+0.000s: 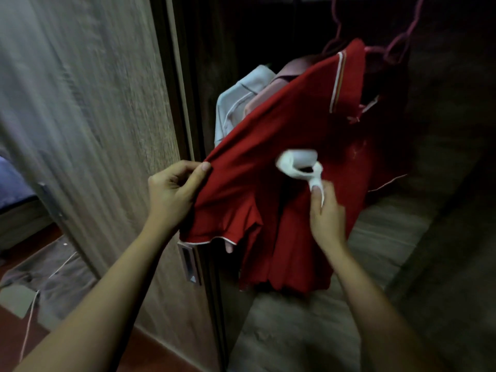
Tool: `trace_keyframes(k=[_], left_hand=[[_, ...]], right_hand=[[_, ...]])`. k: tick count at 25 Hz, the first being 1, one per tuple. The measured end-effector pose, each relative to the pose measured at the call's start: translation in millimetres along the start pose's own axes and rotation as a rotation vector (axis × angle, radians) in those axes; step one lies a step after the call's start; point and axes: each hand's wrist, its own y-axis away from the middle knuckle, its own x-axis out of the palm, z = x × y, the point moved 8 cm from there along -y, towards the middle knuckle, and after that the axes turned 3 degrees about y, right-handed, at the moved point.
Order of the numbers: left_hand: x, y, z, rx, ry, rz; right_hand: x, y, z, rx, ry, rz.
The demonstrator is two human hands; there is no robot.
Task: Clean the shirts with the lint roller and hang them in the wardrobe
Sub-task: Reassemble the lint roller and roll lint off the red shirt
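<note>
1. Left hand [174,191]: the thumb and forefinger are pressed together and pinch a fold of the red shirt [268,157] at its shoulder seam, above the short sleeve. The remaining fingers are curled in towards the palm. The fabric runs taut from this pinch up to the collar.

2. Right hand [326,210]: the fingers are curled round the white handle of the lint roller [295,163], with the thumb laid along the handle. The roller head lies against the chest panel of the red shirt. Motion blur hides the detail of the roller head.

3. Red shirt: it hangs inside the wardrobe [308,331] from a pink hanger [400,44] near the top edge of the opening. The hem hangs above the wardrobe base. The collar and sleeve cuff carry white trim.

4. Markings: a faint mark shows on the chest, to the right of the roller head. It is too blurred to read. No other writing is legible.

5. Behind the red shirt: a pale blue shirt [241,103] and a pink shirt [290,68] hang just beside it, towards the left edge of the opening.

6. Wardrobe door [94,130]: the wood-grain panel stands at the left, with a recessed metal pull [189,264] on its front edge, below the left hand.

7. Floor, lower left: a grey cloth [53,275] with a white cable [29,318] lying across it.
</note>
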Motion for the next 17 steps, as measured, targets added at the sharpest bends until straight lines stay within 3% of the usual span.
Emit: trace_keyframes(k=[4, 10, 15, 17], left_hand=[[-1, -1, 2, 0.003, 0.008, -0.002], [-2, -1, 6, -0.007, 0.016, -0.01], [-3, -2, 10, -0.011, 0.045, -0.001], [-3, -2, 12, -0.013, 0.043, -0.012]], right_hand=[[-20, -23, 47, -0.039, -0.056, -0.102], [52, 65, 46, -0.081, -0.08, 0.23], [12, 12, 42, 0.104, -0.174, -0.037], [14, 16, 48, 0.159, -0.231, -0.041]])
